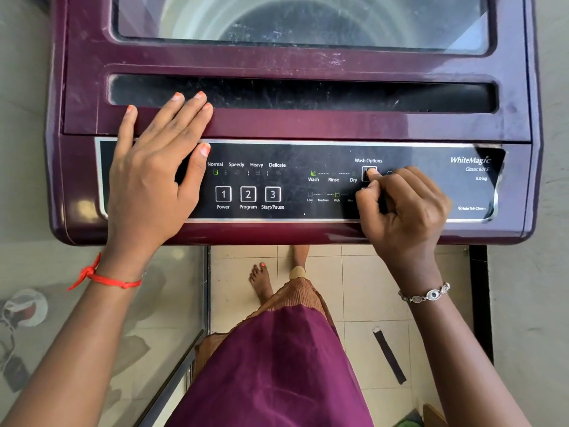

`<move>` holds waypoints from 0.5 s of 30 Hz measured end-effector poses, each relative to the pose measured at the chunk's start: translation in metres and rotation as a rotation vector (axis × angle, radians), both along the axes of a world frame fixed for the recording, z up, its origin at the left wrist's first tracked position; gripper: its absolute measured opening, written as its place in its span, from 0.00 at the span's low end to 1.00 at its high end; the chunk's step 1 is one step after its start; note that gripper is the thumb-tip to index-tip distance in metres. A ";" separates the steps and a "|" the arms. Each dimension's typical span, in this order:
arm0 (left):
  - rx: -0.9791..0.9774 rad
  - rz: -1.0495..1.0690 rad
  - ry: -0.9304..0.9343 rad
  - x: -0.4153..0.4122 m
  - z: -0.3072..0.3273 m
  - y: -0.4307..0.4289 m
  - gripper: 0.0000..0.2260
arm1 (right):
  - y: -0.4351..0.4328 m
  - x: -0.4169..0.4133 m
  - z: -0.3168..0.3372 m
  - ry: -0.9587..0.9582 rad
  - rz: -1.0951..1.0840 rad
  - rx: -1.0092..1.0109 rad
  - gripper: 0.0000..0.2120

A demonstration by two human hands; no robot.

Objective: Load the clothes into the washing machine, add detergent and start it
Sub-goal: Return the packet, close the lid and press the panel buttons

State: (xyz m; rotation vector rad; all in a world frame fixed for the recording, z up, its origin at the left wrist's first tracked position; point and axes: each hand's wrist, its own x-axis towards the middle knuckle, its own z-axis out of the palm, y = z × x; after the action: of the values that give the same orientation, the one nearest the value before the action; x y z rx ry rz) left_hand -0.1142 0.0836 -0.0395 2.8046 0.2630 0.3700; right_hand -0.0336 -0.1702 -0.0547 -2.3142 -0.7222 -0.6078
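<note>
A maroon top-loading washing machine [308,124] fills the upper view, its glass lid [301,20] down over the drum. The black control panel [431,192] runs along the front, with green lights lit at Normal, Wash and High. My left hand [154,167] lies flat with straight fingers across the lid's front edge and the panel's left end. My right hand [406,211] has its fingers curled, and its index fingertip presses the Wash Options button [364,174]. The Power, Program and Start/Pause buttons [248,194] sit between my hands. No clothes or detergent are in view.
A dark handle recess [308,94] runs across the lid. Below the machine lies a tiled floor [369,285] with my feet and purple dress. A glass-topped surface [107,318] stands at the lower left, and a dark strip [389,355] lies on the tiles.
</note>
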 end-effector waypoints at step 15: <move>0.007 0.006 -0.003 -0.001 0.000 -0.003 0.17 | 0.000 -0.002 0.001 -0.019 -0.023 -0.002 0.16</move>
State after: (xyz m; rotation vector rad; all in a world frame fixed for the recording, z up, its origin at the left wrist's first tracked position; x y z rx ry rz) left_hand -0.1148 0.0807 -0.0391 2.8107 0.2695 0.3771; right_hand -0.0355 -0.1703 -0.0533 -2.3247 -0.7055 -0.6402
